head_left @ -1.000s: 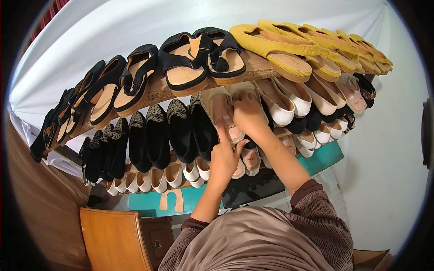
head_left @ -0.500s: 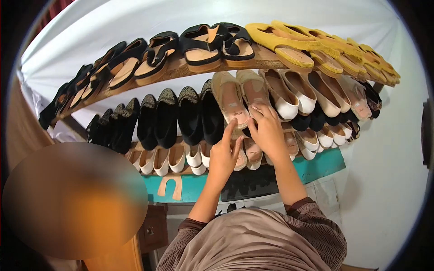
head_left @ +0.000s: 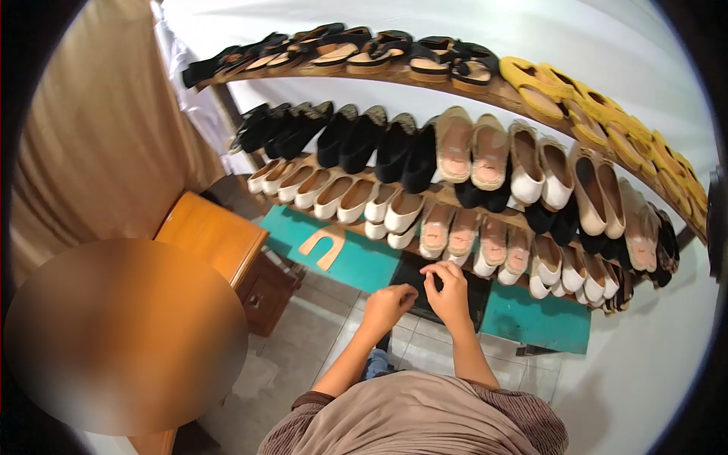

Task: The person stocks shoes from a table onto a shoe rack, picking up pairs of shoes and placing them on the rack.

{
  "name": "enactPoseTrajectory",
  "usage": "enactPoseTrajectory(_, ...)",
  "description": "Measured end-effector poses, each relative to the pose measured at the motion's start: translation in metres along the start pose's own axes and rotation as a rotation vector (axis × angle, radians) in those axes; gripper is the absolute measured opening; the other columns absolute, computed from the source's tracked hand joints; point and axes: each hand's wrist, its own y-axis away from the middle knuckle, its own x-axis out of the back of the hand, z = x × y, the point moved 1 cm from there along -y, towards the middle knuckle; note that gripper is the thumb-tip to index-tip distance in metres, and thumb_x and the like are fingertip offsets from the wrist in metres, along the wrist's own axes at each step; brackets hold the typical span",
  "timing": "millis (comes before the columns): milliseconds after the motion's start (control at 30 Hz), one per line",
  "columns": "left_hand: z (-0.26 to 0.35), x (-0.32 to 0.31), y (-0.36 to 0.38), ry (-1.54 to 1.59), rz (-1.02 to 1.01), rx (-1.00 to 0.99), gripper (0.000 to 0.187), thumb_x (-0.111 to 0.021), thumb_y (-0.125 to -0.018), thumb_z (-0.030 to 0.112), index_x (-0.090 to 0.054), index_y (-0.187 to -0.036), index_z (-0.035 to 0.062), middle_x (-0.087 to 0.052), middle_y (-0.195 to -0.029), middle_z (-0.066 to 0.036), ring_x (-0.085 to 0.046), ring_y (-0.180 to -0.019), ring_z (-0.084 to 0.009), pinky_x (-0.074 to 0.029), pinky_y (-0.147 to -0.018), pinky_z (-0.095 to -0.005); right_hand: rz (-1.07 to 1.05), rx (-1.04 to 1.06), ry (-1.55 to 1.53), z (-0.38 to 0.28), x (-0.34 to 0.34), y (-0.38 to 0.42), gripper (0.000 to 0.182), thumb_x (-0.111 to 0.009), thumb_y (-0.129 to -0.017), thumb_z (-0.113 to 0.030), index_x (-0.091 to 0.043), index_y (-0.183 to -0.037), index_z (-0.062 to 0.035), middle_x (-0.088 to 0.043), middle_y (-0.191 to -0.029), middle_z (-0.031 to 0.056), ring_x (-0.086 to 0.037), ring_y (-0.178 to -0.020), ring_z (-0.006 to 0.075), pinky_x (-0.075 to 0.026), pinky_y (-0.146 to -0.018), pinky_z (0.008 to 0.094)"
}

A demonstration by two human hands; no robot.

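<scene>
- My left hand (head_left: 388,303) is loosely curled, fingers narrow and holding nothing; my right hand (head_left: 449,292) pinches its fingertips together, whether on something small I cannot tell.
- Just above the fingers, on the lowest wooden shelf (head_left: 334,168), sits the pair of pale pink flat slip-on shoes (head_left: 449,230).
- I judge them light, soft-sided, stiff-soled; best gripped at the heel rim.
- The three shelves hold rows of black, white, beige and yellow shoes.
</scene>
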Motion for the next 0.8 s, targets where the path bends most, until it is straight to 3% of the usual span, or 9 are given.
enactPoseTrajectory(233,-0.019,0.037,0.105,-0.085,0.003,0.328,0.011,-0.063,-0.077,0.018,-0.063,-0.086,0.0108,-0.064,-0.072,-0.01,-0.062,-0.064,-0.0253,-0.048,-0.059,-0.0353,-0.31,0.051,-0.074,-0.027,-0.042,0.024,0.006,-0.059,-0.075,-0.007,-0.064,-0.078,-0.0053,-0.059,-0.08,0.0129,-0.056,-0.08,0.0301,-0.045,-0.073,0.0382)
enactPoseTrajectory(500,-0.042,0.081,0.22,-0.121,0.265,0.591,0.01,-0.061,-0.079,0.018,-0.062,-0.086,0.0093,-0.063,-0.07,-0.011,-0.061,-0.061,-0.0251,-0.047,-0.059,-0.0347,-0.674,0.156,-0.119,-0.073,-0.135,0.058,0.011,-0.06,-0.076,-0.013,-0.064,-0.083,-0.0064,-0.061,-0.085,0.0123,-0.058,-0.084,0.031,-0.045,-0.074,0.0402)
enactPoseTrajectory(600,-0.049,0.098,0.265,-0.107,0.377,0.647,0.012,-0.061,-0.08,0.018,-0.062,-0.087,0.0086,-0.062,-0.07,-0.011,-0.06,-0.059,-0.0243,-0.047,-0.057,-0.0344,-0.883,0.251,-0.073,-0.107,-0.174,0.082,0.014,-0.06,-0.077,-0.019,-0.063,-0.086,-0.0084,-0.062,-0.089,0.0102,-0.058,-0.086,0.0294,-0.045,-0.075,0.0413)
enactPoseTrajectory(800,-0.062,0.154,0.363,-0.122,0.565,0.737,0.013,-0.062,-0.081,0.018,-0.062,-0.088,0.0069,-0.061,-0.068,-0.011,-0.058,-0.057,-0.0213,-0.046,-0.055,-0.0318,-1.026,0.406,-0.107,-0.199,-0.252,0.145,0.016,-0.06,-0.077,-0.021,-0.064,-0.087,-0.0087,-0.062,-0.09,0.0095,-0.059,-0.087,0.028,-0.045,-0.074,0.041)
